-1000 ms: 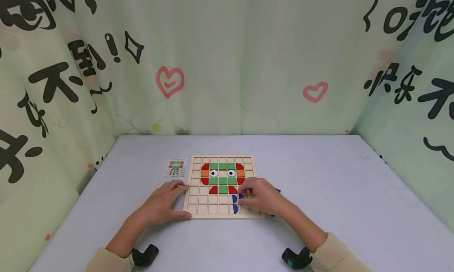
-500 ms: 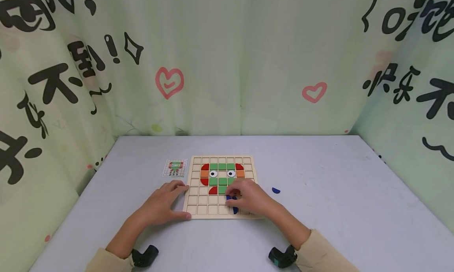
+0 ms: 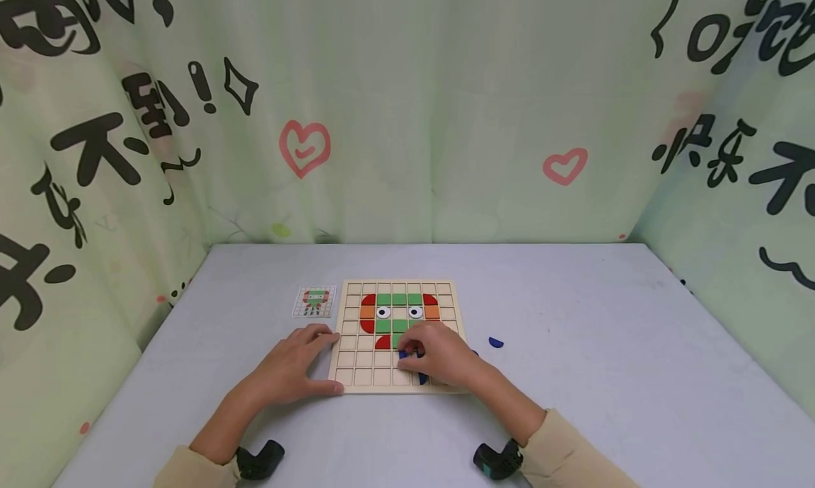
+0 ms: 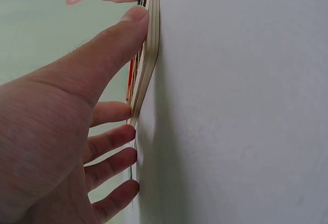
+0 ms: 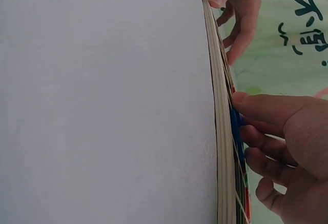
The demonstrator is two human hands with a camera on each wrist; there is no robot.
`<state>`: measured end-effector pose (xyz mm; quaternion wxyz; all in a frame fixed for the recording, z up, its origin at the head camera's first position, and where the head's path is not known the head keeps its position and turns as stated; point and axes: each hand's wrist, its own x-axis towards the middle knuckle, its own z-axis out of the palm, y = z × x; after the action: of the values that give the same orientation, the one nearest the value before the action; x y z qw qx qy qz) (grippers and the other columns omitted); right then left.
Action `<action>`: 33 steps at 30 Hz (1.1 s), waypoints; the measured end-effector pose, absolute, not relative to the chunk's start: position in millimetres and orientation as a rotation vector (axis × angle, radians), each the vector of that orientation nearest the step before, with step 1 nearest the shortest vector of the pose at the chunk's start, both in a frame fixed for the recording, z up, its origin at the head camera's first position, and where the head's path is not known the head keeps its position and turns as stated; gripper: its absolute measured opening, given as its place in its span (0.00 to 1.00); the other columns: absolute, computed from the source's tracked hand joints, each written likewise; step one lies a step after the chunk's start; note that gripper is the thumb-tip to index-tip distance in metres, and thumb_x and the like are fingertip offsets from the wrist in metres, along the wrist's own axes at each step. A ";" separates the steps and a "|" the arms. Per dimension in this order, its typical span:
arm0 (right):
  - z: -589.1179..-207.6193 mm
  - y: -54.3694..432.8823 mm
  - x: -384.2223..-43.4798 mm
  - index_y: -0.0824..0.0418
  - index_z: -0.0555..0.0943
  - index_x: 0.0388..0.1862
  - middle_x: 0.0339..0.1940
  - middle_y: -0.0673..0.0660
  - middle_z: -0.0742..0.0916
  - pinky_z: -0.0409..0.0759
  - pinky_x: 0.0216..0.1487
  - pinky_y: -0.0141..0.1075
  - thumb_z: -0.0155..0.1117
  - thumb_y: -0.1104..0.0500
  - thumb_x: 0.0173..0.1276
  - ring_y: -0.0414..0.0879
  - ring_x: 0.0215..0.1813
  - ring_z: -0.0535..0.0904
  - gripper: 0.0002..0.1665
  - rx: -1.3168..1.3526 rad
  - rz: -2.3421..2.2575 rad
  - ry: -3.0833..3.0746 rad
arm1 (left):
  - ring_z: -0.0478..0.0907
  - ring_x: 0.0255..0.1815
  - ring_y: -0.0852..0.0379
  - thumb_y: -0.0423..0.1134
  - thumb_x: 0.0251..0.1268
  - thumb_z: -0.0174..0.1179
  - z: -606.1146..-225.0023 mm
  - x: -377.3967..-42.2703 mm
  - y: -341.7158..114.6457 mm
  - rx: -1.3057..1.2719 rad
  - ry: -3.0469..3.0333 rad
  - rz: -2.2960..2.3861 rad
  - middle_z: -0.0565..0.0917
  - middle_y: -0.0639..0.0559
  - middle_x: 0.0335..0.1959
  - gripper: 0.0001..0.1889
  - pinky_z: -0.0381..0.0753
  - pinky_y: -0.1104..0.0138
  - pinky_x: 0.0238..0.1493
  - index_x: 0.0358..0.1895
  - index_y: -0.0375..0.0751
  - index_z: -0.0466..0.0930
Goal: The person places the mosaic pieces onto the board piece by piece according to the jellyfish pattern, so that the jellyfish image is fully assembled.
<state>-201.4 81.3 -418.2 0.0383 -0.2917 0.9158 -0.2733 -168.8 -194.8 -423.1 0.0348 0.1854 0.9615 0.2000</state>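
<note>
A wooden grid board (image 3: 363, 378) lies on the table with red, green and orange pieces and two eye pieces laid in its squares. My right hand (image 3: 439, 353) is over its lower middle, pinching a blue half-round piece (image 3: 402, 356) between thumb and fingers. Another blue piece (image 3: 423, 379) shows in the bottom row, partly under the hand. With its fingers spread, my left hand (image 3: 293, 366) touches the board's left edge, the thumb (image 4: 134, 16) at the near corner. In the right wrist view, blue (image 5: 236, 126) shows at the right fingertips.
A small picture card (image 3: 315, 301) with a gridded figure lies left of the board. On the table (image 3: 573, 332), right of the board, is a loose blue half-round piece (image 3: 495, 342); another pokes out beside the right wrist. A printed curtain (image 3: 433, 120) stands behind.
My right hand has moved left over the board with the blue piece, uncovering the loose blue piece on the table at right. The left hand stays at the board's edge.
</note>
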 end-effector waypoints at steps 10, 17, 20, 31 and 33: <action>-419.1 82.4 -201.5 0.53 0.86 0.37 0.30 0.43 0.81 0.74 0.36 0.28 0.74 0.53 0.57 0.38 0.35 0.75 0.10 -0.876 -0.874 2.789 | 0.67 0.66 0.49 0.61 0.47 0.71 -420.3 -167.4 -193.6 0.563 2.953 0.617 0.71 0.50 0.65 0.43 0.68 0.48 0.64 0.67 0.45 0.71; -415.5 94.8 -201.5 0.52 0.86 0.38 0.29 0.41 0.81 0.73 0.33 0.28 0.74 0.53 0.58 0.39 0.33 0.73 0.10 -0.810 -0.886 2.799 | 0.67 0.66 0.49 0.61 0.47 0.71 -420.0 -167.5 -193.7 0.553 2.950 0.617 0.71 0.50 0.65 0.43 0.68 0.48 0.63 0.67 0.46 0.71; -414.3 103.6 -201.9 0.53 0.86 0.39 0.28 0.42 0.80 0.72 0.31 0.29 0.74 0.54 0.58 0.39 0.31 0.72 0.10 -0.780 -0.901 2.808 | 0.67 0.66 0.49 0.61 0.47 0.71 -419.6 -167.2 -193.7 0.543 2.949 0.618 0.70 0.50 0.65 0.43 0.68 0.47 0.63 0.67 0.46 0.71; -413.5 141.8 -202.3 0.56 0.85 0.38 0.29 0.45 0.81 0.72 0.31 0.28 0.73 0.59 0.57 0.40 0.32 0.71 0.09 -0.644 -0.915 2.875 | 0.67 0.65 0.49 0.60 0.46 0.72 -420.9 -166.9 -192.6 0.529 2.951 0.611 0.70 0.50 0.65 0.43 0.68 0.48 0.63 0.67 0.46 0.71; -413.6 148.4 -201.4 0.56 0.85 0.38 0.29 0.45 0.81 0.72 0.31 0.29 0.73 0.60 0.57 0.40 0.32 0.71 0.09 -0.599 -0.901 2.892 | 0.67 0.65 0.49 0.60 0.46 0.72 -421.3 -167.1 -192.5 0.537 2.953 0.608 0.70 0.50 0.64 0.43 0.69 0.48 0.62 0.67 0.46 0.71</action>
<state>-201.4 148.4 -413.6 0.0272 -0.1940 0.9363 -0.2916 -167.1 -192.5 -421.3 0.0395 0.1752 0.9635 0.1983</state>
